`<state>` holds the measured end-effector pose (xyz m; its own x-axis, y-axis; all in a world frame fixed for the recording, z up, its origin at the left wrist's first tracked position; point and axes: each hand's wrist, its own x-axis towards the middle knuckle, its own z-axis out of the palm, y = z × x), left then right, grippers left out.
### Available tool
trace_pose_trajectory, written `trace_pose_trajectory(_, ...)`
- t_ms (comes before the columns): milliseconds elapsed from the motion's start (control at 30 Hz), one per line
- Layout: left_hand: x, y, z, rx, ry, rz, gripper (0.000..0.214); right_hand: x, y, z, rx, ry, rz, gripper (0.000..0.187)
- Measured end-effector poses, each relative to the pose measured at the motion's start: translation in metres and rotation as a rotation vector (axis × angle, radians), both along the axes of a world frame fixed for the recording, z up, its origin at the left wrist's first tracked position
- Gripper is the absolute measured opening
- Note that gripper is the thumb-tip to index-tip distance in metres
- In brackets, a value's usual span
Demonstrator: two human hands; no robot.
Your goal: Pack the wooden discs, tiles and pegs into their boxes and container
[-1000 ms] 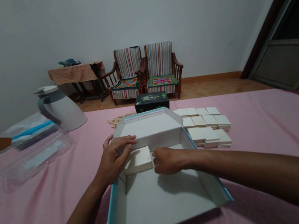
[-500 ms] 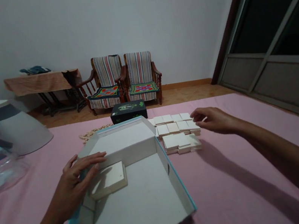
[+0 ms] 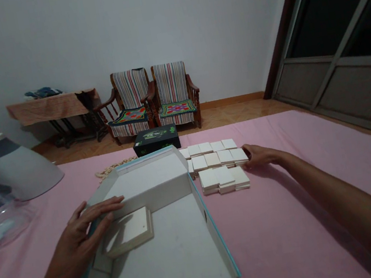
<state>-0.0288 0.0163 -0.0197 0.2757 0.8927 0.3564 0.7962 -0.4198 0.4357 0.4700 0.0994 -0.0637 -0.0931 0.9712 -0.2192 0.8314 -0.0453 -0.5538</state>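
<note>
View: head camera, the only one, facing forward and down.
Left hand: at lower left of frame, the left hand (image 3: pixel 80 242) lay over the left wall of a blue-edged box (image 3: pixel 171 265), fingers loosely extended, not clenched; thumb just beside the stack inside. Whether thumb touched stack: could not tell.
Right hand: right of centre, the right hand (image 3: pixel 260 155) had its fingertips at the right end of the middle row (image 3: pixel 212 159) of white pieces. Fingers curved in; firm grasp could not be confirmed, fingertips partly hidden.
Blue-edged box: lower left to lower centre, far flap folded outward, inside white.
Stack in box: flat white stack (image 3: pixel 130 232), left part of the box, partly shaded.
White pieces outside: centre of frame, right of the box, in a far row (image 3: pixel 204 148), the middle row and a near group (image 3: pixel 219 180); one piece in the middle row looked yellower.
Pink cloth: spread under all of these (image 3: pixel 274 243).
Black box: upper centre (image 3: pixel 155 139), beyond the flap.
Jug: left edge, grey and white (image 3: pixel 23 171), clear plastic tray (image 3: pixel 2 231) below it.
Chairs: two, upper centre, striped covers (image 3: pixel 171 84).
</note>
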Motion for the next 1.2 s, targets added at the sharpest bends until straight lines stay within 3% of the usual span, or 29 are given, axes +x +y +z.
trace_pose_trajectory(300,0.001,-0.002,0.002,-0.012,0.012,0.008,0.028,0.01,0.007,-0.017,0.087,-0.008,0.074,0.048)
trace_pose_trajectory(600,0.003,-0.002,0.003,-0.027,-0.015,0.005,0.027,0.011,-0.003,-0.01,0.072,-0.159,0.041,0.049)
trace_pose_trajectory(833,0.002,-0.002,0.002,-0.018,-0.014,0.015,0.028,0.005,-0.002,-0.004,0.039,-0.156,0.025,0.064)
trace_pose_trajectory(1000,0.001,-0.001,0.0,-0.014,-0.035,0.009,0.028,0.003,-0.001,-0.004,0.059,-0.119,0.082,0.055)
trace_pose_trajectory(1200,-0.003,0.0,-0.005,-0.002,-0.036,-0.003,0.026,0.006,-0.009,-0.008,0.076,-0.174,0.018,0.042)
